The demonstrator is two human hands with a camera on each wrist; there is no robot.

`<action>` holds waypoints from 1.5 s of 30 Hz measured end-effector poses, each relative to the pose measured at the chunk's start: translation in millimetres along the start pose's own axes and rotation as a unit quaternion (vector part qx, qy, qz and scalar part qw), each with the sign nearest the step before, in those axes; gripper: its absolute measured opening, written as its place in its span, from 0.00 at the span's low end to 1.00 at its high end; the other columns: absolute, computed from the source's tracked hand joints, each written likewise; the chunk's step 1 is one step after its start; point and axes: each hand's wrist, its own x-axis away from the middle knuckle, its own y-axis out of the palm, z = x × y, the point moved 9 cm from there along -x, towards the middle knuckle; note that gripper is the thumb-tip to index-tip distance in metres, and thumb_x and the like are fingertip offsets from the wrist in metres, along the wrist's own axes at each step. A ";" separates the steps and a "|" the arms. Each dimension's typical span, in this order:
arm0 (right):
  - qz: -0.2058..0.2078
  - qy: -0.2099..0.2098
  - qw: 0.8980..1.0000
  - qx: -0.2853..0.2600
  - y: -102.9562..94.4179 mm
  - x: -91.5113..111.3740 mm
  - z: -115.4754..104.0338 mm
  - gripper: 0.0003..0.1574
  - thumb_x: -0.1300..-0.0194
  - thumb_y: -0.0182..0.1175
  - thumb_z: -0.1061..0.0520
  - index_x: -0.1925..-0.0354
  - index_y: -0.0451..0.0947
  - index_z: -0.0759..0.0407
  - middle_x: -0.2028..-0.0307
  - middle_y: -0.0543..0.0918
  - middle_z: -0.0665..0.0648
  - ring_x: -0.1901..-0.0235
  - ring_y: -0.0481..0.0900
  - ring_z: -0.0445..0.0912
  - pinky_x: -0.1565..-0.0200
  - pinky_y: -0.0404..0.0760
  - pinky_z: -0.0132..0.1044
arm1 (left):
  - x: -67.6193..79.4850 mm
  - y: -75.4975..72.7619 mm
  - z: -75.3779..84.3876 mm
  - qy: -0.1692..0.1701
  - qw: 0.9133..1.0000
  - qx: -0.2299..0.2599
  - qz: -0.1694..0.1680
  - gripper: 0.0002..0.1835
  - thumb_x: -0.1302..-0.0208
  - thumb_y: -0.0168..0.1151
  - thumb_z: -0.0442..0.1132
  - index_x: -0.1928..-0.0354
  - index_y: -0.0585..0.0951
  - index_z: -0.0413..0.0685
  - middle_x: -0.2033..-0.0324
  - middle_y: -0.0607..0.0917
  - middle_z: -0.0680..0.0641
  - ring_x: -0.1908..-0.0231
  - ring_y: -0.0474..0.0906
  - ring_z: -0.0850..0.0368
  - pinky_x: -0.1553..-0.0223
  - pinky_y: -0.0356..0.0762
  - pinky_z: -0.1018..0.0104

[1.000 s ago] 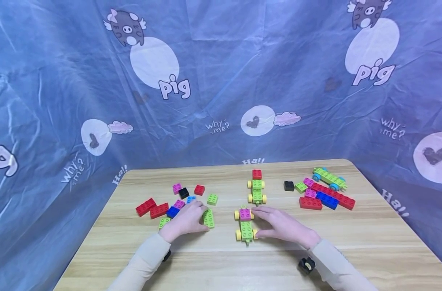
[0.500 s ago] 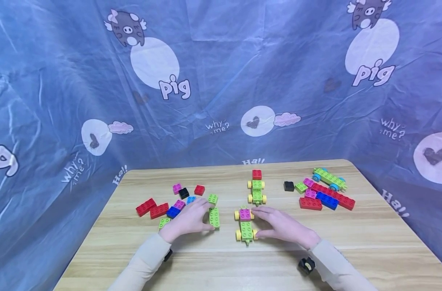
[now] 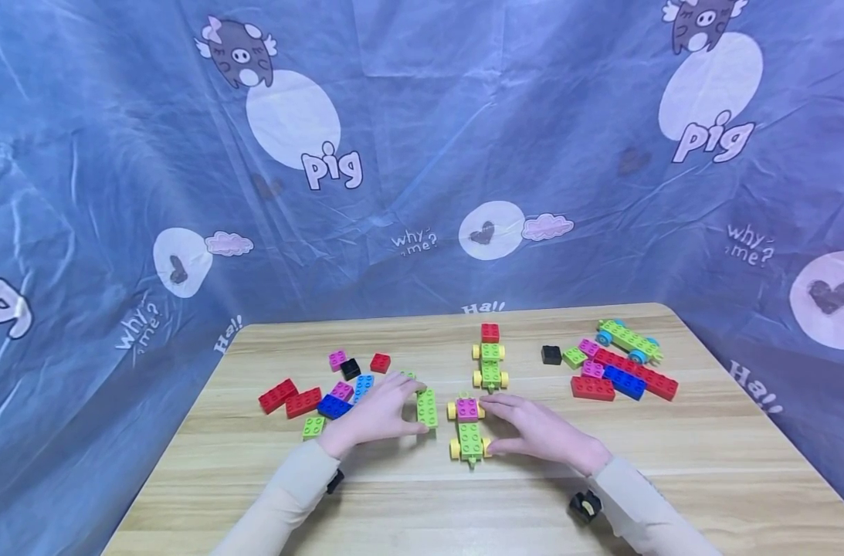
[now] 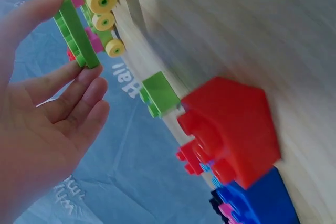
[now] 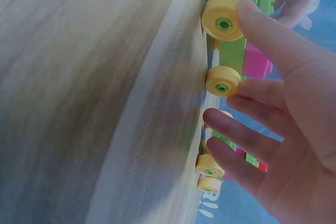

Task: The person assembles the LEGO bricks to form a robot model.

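My left hand [image 3: 374, 417] pinches a long light-green building brick [image 3: 427, 408] between thumb and fingertips. In the left wrist view the green brick [image 4: 77, 34] is tilted and held by its two ends. To its right stands a green toy car base [image 3: 471, 442] with yellow wheels and a pink brick [image 3: 466, 408] on one end. My right hand [image 3: 543, 428] holds that car base from the right side. In the right wrist view the thumb touches one yellow wheel [image 5: 223, 18] and a fingertip reaches the other wheel [image 5: 221, 81].
Behind stands a second yellow-wheeled car base [image 3: 491, 375] with a red brick [image 3: 489, 333]. Loose bricks lie at left, including a red one [image 3: 303, 402] and a blue one [image 3: 334, 407]. At right are more bricks and a blue-wheeled car base [image 3: 628, 341]. A blue curtain [image 3: 422, 154] hangs behind the table.
My left hand has moved right with the long green brick, bringing it closer to the car base. Bricks it covered now show at left. The right hand has stayed in place.
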 end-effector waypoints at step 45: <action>0.012 -0.005 1.000 -0.007 -2.1 -0.1 0.3 0.48 0.47 0.62 0.33 0.36 0.66 0.59 0.37 0.71 0.59 0.38 0.71 0.54 0.39 0.72 0.49 | -38.5 10.1 42.5 0.054 0.998 0.006 0.015 0.35 0.49 0.64 0.63 0.42 0.74 0.51 0.49 0.79 0.52 0.45 0.71 0.58 0.42 0.74 0.61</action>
